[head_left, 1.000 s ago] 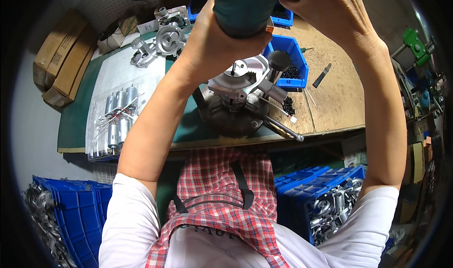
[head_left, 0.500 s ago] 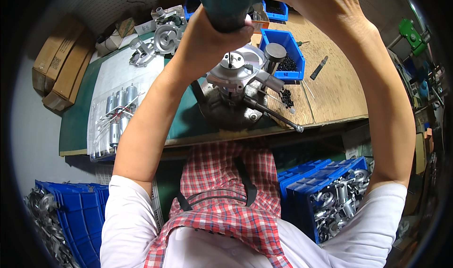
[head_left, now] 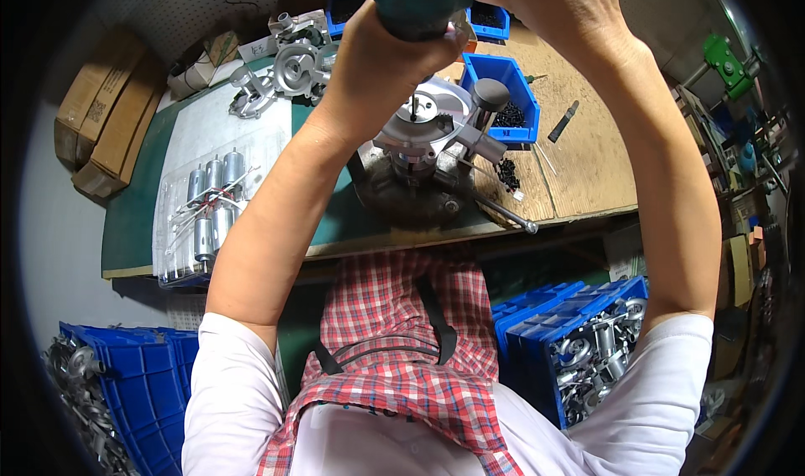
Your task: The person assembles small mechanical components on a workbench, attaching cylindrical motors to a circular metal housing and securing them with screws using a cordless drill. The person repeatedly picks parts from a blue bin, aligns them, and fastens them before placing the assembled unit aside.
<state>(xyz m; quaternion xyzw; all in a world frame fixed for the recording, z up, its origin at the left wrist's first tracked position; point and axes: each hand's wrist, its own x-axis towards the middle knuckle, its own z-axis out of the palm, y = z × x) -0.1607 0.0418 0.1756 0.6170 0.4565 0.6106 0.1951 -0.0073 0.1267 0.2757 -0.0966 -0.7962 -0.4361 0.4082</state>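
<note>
A dark green power screwdriver (head_left: 423, 2) points downward at the top edge, partly cut off. My left hand (head_left: 381, 61) is wrapped round its lower body. My right hand (head_left: 553, 6) is raised at the tool's right side, its fingers curled at the handle and partly out of frame. Under the tool, the dark bit stands at the round centre of a silver metal housing (head_left: 453, 98). Whether the bit touches a screw is too small to tell. The housing sits upright in a clamping fixture (head_left: 398, 199) with a dark base and a lever arm.
Right of the fixture stands a blue bin (head_left: 524, 98) of black screws; a small screw pile (head_left: 507, 174) and a black-handled tool (head_left: 564, 121) lie nearby. Small motors (head_left: 214, 174) and metal castings (head_left: 293, 69) are at left. Blue crates (head_left: 537, 342) of metal parts flank my lap.
The power screwdriver and my left hand have shifted slightly to the right. My right hand and forearm have come a little to the left.
</note>
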